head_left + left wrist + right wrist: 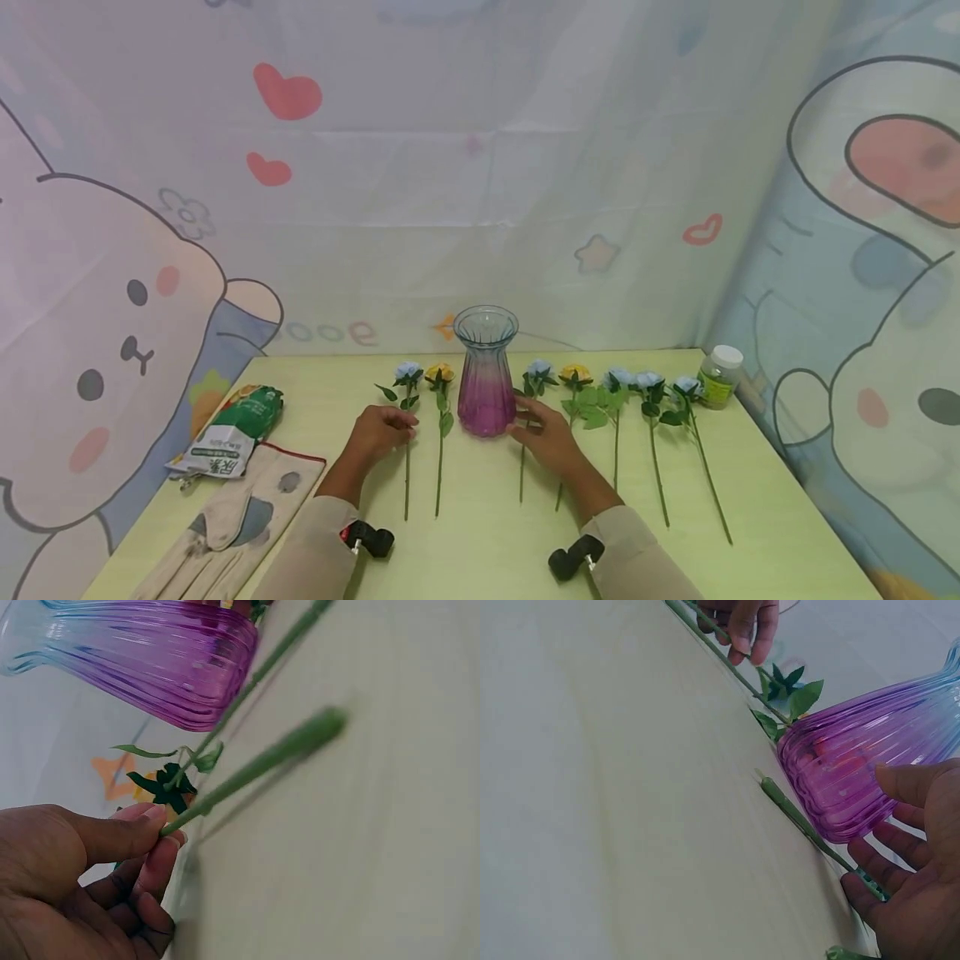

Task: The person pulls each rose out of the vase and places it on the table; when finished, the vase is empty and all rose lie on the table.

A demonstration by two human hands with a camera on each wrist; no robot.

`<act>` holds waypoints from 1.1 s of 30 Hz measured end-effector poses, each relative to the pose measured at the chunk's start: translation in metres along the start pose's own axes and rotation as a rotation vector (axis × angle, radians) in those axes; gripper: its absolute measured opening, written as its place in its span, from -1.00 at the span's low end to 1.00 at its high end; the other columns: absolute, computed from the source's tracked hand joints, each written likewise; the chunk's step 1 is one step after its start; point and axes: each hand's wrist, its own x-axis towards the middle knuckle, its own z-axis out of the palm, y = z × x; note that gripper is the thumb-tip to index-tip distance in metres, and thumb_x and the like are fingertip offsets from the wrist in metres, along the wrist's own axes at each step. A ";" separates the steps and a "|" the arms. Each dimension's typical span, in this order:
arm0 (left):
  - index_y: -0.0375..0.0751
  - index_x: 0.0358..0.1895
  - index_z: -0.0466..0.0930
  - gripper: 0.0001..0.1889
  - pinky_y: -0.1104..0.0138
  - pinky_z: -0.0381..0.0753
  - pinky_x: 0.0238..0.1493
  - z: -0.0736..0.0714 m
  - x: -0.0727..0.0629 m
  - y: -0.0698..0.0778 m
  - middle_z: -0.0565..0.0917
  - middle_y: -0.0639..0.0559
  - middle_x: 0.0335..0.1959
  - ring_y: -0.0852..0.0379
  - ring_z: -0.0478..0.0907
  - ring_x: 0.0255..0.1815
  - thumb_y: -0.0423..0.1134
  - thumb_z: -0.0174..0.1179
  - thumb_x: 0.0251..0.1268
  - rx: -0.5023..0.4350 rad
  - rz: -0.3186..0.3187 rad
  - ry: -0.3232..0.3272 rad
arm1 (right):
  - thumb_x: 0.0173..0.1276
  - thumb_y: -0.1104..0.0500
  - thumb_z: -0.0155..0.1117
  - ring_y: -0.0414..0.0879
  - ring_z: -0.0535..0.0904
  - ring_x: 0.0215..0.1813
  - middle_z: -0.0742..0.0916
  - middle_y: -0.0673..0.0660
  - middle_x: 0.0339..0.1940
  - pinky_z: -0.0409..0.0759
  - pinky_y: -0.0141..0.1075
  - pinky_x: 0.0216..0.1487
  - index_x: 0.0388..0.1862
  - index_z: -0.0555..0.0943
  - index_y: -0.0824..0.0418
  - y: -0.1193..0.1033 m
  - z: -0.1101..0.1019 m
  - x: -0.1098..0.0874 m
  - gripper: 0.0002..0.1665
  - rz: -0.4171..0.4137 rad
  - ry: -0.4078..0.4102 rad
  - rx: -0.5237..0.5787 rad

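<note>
My left hand (381, 435) pinches the stem (262, 771) of a blue rose (408, 372) between thumb and fingertips. In the left wrist view the stem's cut end points away from the fingers, close over the table. Just right of it lies a yellow rose (440, 372) with a green stem. A glass vase (486, 387), clear blue at the top and purple below, stands upright at the middle. Beside its lower right side is my right hand (551, 437), thumb and fingers spread, fingertips right at the glass. That hand's forearm partly covers rose stems.
Right of the vase lie several more roses, blue (648, 381) and yellow (575, 374). A white-capped jar (718, 379) stands at the back right corner. On the left are a green and white packet (232, 429) and work gloves (240, 517). A printed curtain (480, 167) hangs behind.
</note>
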 end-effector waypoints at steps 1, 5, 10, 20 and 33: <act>-0.34 -0.05 0.85 -0.87 0.32 0.62 -0.27 0.000 0.001 -0.002 0.81 -0.16 -0.20 0.07 0.70 -0.24 -0.43 0.42 0.41 0.016 0.002 0.005 | 0.56 0.24 0.42 0.41 0.61 0.49 0.61 0.43 0.53 0.63 0.21 0.50 0.56 0.51 0.38 0.000 0.000 0.000 -0.34 -0.003 0.001 -0.003; -0.28 -0.13 0.87 -0.91 0.32 0.59 -0.29 0.001 0.002 -0.006 0.84 -0.11 -0.24 0.08 0.69 -0.24 -0.40 0.48 0.36 0.070 0.013 0.022 | 0.55 0.25 0.43 0.37 0.61 0.50 0.61 0.38 0.55 0.62 0.19 0.53 0.58 0.51 0.34 -0.001 0.002 0.001 -0.33 0.015 0.000 0.000; -0.29 -0.15 0.87 -0.90 0.32 0.60 -0.32 0.001 0.003 -0.008 0.83 -0.14 -0.26 0.08 0.69 -0.30 -0.40 0.51 0.32 0.084 0.034 0.042 | 0.54 0.25 0.44 0.34 0.61 0.52 0.61 0.35 0.56 0.60 0.17 0.55 0.58 0.51 0.31 -0.001 0.003 0.003 -0.32 0.036 -0.005 0.010; -0.34 -0.09 0.84 -0.81 0.30 0.65 -0.39 0.002 0.001 -0.010 0.82 -0.13 -0.27 0.13 0.70 -0.38 -0.33 0.55 0.31 0.148 0.104 0.095 | 0.55 0.23 0.43 0.35 0.62 0.50 0.64 0.37 0.52 0.61 0.18 0.54 0.57 0.52 0.32 0.002 0.000 0.003 -0.33 0.031 -0.006 0.025; -0.33 0.00 0.82 -0.76 0.24 0.62 -0.37 -0.007 -0.018 0.000 0.84 -0.15 -0.20 0.10 0.70 -0.36 -0.24 0.49 0.41 0.170 0.138 0.116 | 0.56 0.21 0.42 0.36 0.57 0.54 0.62 0.37 0.55 0.61 0.20 0.53 0.54 0.54 0.35 -0.006 -0.006 -0.004 -0.36 0.057 0.021 -0.027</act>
